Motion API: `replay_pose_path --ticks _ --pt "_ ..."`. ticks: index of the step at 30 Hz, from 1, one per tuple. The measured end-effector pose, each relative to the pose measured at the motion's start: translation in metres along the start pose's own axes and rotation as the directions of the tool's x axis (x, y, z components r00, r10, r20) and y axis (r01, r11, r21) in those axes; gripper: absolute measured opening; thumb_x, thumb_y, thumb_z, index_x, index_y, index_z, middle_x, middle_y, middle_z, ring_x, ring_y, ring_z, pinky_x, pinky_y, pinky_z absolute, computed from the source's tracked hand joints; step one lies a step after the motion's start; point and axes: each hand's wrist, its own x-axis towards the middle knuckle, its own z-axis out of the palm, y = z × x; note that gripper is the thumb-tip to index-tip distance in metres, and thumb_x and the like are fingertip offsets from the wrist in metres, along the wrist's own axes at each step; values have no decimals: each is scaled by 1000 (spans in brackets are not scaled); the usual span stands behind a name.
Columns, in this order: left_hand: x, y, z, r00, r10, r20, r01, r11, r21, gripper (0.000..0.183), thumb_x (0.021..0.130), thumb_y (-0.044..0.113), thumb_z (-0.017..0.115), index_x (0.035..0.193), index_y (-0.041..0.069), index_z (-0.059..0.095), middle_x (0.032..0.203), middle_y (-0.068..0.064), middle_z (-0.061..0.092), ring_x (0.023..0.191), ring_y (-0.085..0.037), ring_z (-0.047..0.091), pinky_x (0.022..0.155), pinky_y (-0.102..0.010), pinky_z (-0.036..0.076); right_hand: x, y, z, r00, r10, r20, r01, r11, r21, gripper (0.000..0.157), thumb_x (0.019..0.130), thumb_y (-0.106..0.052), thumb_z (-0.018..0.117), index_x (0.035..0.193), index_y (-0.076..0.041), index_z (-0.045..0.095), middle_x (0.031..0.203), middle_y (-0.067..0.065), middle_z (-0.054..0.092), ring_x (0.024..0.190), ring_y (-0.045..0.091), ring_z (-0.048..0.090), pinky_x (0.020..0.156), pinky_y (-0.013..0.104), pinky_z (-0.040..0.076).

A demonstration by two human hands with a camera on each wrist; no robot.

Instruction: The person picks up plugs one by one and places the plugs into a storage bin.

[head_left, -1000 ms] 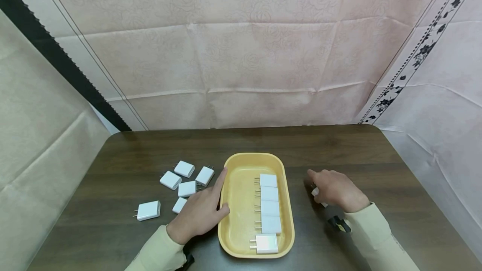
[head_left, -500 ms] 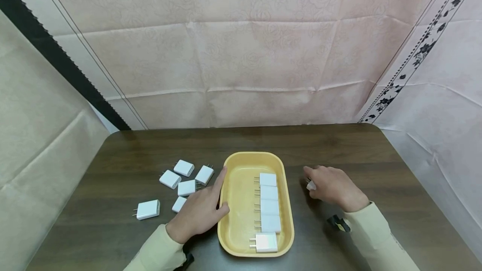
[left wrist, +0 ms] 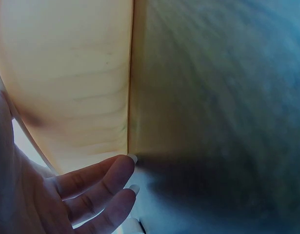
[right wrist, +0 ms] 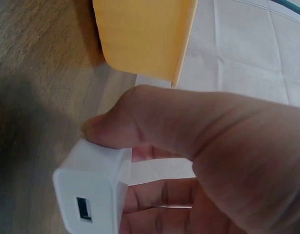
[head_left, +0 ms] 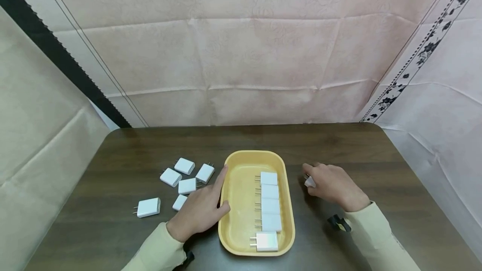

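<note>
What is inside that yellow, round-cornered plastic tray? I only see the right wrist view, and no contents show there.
Observer: Five white, block-shaped plug adapters lie in a line along the right side of the tray.
Visitor: Goodness! And what's at the tray's other side, out of my sight?
Observer: The left hand rests at its left rim.
Visitor: Are there more like the adapter that the right hand holds?
Observer: Yes, six more adapters lie on the dark brown, wood-grained table, left of the tray.
</note>
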Motion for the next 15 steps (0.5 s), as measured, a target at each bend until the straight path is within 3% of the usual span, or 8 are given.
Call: replay_pose_path --ticks 15 --pt "-1 -1 1 1000 10 -9 -10 1000 -2 92 89 33 57 165 22 5 72 9 48 61 -4 46 54 -24 38 2 0 3 983 -64 -173 58 998 -40 27 82 -21 78 106 -11 69 87 7 65 64 14 53 61 36 51"
